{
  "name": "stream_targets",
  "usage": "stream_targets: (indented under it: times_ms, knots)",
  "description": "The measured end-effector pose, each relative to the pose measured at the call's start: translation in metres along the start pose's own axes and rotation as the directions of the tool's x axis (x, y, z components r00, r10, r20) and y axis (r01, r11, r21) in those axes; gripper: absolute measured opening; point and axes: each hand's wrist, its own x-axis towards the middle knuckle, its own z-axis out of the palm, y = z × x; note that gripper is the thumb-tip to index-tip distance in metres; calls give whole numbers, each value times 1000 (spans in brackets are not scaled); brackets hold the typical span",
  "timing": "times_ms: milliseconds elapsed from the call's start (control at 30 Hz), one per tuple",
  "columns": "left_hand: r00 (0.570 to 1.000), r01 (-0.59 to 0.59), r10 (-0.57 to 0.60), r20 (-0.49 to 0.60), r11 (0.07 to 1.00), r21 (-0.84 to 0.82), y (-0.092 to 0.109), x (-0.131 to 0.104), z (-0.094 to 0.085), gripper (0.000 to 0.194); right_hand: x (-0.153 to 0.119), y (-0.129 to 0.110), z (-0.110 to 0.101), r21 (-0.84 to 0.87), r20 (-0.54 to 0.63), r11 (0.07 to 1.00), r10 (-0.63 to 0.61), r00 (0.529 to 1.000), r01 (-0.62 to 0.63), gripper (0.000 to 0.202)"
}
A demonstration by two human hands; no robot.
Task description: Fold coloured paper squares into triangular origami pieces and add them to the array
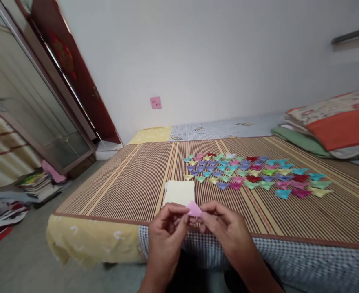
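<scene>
A small piece of pink folded paper [194,208] is held up between both hands, its pointed tip facing away from me. My left hand [170,226] pinches its left side between thumb and fingers. On the right side, my right hand [225,226] grips it the same way. Just beyond my left hand lies a stack of paper sheets [180,192], pale yellow on top. To the right, rows of folded paper pieces [240,173] in many colours are spread over the striped mat [130,179].
The mat covers a bed with a yellow and checked sheet [96,238] along its front edge. Folded bedding [344,126] is piled at the right. A pink note [155,102] is stuck on the wall. At the left are a glass-panelled door [41,89] and stacked books [37,183].
</scene>
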Motion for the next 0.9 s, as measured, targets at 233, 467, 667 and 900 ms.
stream_targets:
  times_ms: [233, 467, 667, 900]
  knots:
    - [999, 33, -33, 12, 999, 8, 16, -37, 6, 23, -34, -25, 0, -29, 22, 998, 52, 998, -51, 26]
    - [983, 70, -88, 158, 991, 115, 35, -53, 9, 25, -50, -46, -8, -126, 104, 991, -23, 994, 36, 27]
    - [992, 5, -24, 126, 989, 151, 38, -64, 15, 30, -61, -55, -3, -357, 71, 916, -166, 984, 181, 32]
    - [971, 89, -102, 217, 994, 70, 43, -62, 14, 30, -67, -60, -6, -345, 107, 920, -158, 982, 186, 33]
